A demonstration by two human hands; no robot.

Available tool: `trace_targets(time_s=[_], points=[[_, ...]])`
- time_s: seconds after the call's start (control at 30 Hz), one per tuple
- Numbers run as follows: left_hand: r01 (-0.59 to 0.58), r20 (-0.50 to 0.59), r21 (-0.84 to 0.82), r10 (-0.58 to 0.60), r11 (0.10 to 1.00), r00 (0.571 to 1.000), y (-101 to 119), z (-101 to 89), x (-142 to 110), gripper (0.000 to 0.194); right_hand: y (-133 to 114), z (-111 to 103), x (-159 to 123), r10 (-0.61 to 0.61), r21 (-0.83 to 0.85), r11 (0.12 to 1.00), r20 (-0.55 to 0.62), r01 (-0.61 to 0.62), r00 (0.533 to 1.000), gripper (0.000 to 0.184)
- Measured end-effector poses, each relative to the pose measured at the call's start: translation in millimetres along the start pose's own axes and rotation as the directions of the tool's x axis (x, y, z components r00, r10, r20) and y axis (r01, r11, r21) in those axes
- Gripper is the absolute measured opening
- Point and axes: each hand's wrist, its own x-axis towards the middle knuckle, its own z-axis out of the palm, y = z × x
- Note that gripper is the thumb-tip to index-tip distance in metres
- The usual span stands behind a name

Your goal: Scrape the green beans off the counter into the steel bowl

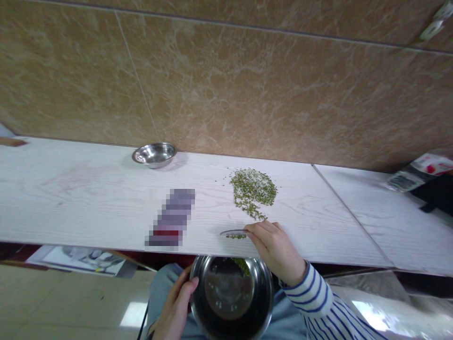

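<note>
A white wood-grain tabletop point(71, 198) runs across the middle of the frame, with a joint point(354, 217) toward the right. A small steel bowl point(154, 155) sits near its far edge, left of center. A loose heap of green mung beans point(252, 191) lies right of center, and a pixelated flat object point(171, 217) lies near the front edge.

This looks like a kitchen or similar indoor work room: a white wood-grain counter point(88, 189) runs along a wall of beige marble-look tiles point(247, 85), holding a small steel bowl point(154, 155) at its far edge and a heap of green mung beans point(253, 191), above pale floor tiles point(71, 302) at near left.
</note>
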Motion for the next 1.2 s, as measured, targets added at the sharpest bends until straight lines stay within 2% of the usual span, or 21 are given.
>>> trace_targets(time_s=[0.13, 0.23, 0.4, 0.47, 0.77, 0.97, 1.1, 1.2], points=[[0.054, -0.002, -0.012, -0.054, 0.998, 0.999, 1.1, 2.6, -3.1, 0.045, -2.2, -3.1, -3.3, -0.019, -0.002, 1.0, 0.019, 0.019, 1.0, 0.021], [0.054, -0.002, 0.0, -0.054, 0.999, 0.999, 4.6, 5.5, -5.7, 0.048, -3.8, -5.3, -6.3, -0.032, 0.016, 0.999, 0.039, 0.032, 0.999, 0.02], [0.021, 0.084, 0.025, -0.023, 0.999, 0.996, 16.6, 12.1, -10.4, 0.05, -7.2, -9.0, -13.3, -0.035, 0.047, 0.998, 0.057, 0.032, 0.998, 0.017], [0.016, 0.078, 0.028, -0.019, 0.999, 0.997, 19.0, 14.2, -11.9, 0.051, -8.4, -10.6, -16.6, -0.043, 0.06, 0.997, 0.059, 0.04, 0.997, 0.017], [0.048, 0.042, -0.034, -0.046, 0.998, 0.998, 9.1, 15.9, -13.2, 0.047, -13.5, -17.6, -27.8, -0.038, 0.099, 0.995, 0.095, 0.029, 0.995, 0.02], [0.037, 0.088, -0.029, -0.034, 0.999, 0.996, 16.3, 17.1, -15.6, 0.047, -10.4, -20.5, -33.8, -0.042, 0.103, 0.994, 0.049, 0.037, 0.998, 0.021], [0.044, 0.039, 0.013, -0.045, 0.999, 0.998, 16.0, 16.4, -15.7, 0.049, -1.3, -17.7, -37.4, 0.009, 0.058, 0.998, -0.046, -0.006, 0.999, 0.02], [0.065, 0.009, 0.027, -0.065, 0.998, 0.998, 14.0, 16.2, -14.9, 0.052, -0.2, -14.2, -39.8, 0.028, 0.036, 0.999, -0.066, -0.025, 0.997, 0.019]])
